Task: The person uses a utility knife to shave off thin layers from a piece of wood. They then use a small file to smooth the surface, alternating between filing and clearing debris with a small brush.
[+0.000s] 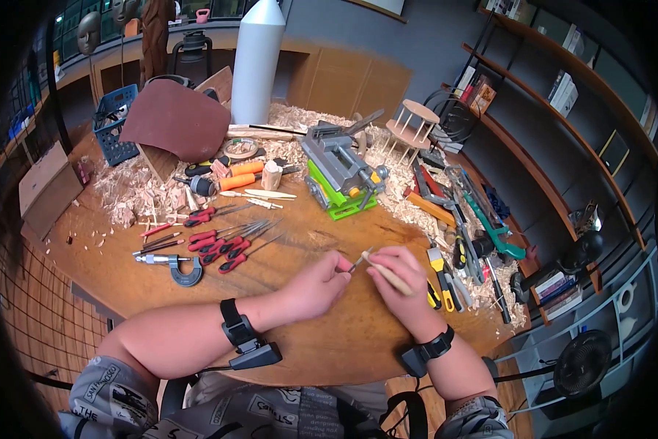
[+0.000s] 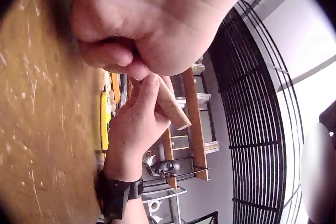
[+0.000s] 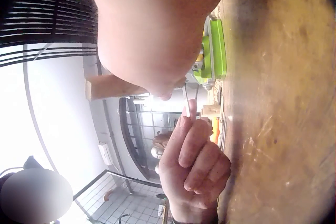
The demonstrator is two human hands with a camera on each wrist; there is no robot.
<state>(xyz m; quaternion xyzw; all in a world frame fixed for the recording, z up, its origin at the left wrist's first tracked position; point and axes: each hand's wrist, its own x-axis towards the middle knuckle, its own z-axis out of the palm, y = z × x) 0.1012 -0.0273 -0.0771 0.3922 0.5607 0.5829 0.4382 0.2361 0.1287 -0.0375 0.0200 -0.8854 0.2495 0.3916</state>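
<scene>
Near the front middle of the table, both hands work close together. My right hand grips a pale wooden piece, its blunt end sticking out past the hand in the left wrist view. My left hand pinches a slim metal piece between thumb and fingertips. In the right wrist view this metal piece shows two narrow prongs, like tweezers, pointing at the right hand's fingertips. Those fingers hide the end of the wood where the metal meets it.
Several red-handled files and a micrometer lie at left. A grey vise on a green base stands ahead. Yellow-and-black tools lie right of the hands. Wood shavings, brown sandpaper and a small wooden stand are farther back.
</scene>
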